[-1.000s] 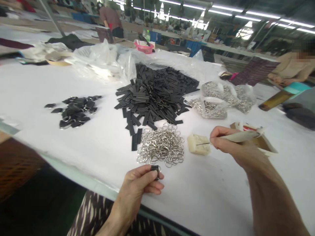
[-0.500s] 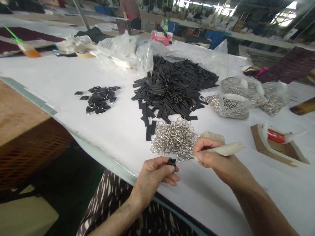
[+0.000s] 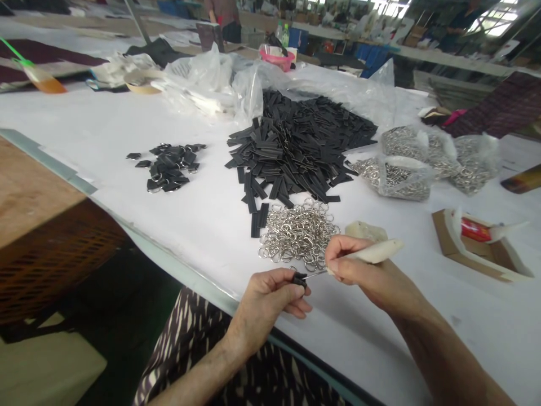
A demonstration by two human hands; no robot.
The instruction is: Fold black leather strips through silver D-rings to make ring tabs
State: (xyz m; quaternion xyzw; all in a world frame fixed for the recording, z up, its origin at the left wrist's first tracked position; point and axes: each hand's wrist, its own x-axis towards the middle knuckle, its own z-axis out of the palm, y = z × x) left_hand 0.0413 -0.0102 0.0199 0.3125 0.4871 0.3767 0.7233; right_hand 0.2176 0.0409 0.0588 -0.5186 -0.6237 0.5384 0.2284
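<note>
Between the thumb and fingers of my left hand (image 3: 268, 299) is a small folded black strip (image 3: 300, 279), with a metal ring (image 3: 293, 269) showing at its upper edge. My right hand (image 3: 359, 268) is closed round a tool with a pale tapered handle (image 3: 379, 251) and a thin metal shaft (image 3: 315, 275). The shaft's tip meets the folded strip; whether it goes inside, I cannot tell. Just beyond my hands lies a heap of silver D-rings (image 3: 298, 234). Behind it spreads a big pile of flat black strips (image 3: 296, 146).
To the left sits a small pile of folded strips with rings (image 3: 169, 166). Clear bags of rings (image 3: 406, 177) and a cardboard box (image 3: 477, 259) are at right. A pale lump (image 3: 366, 230) lies behind my right hand. The table edge (image 3: 177, 256) runs close in front.
My right hand has moved slightly left, bringing the tool's shaft against the folded strip. The strip has tilted in my left hand, and a ring now shows above it.
</note>
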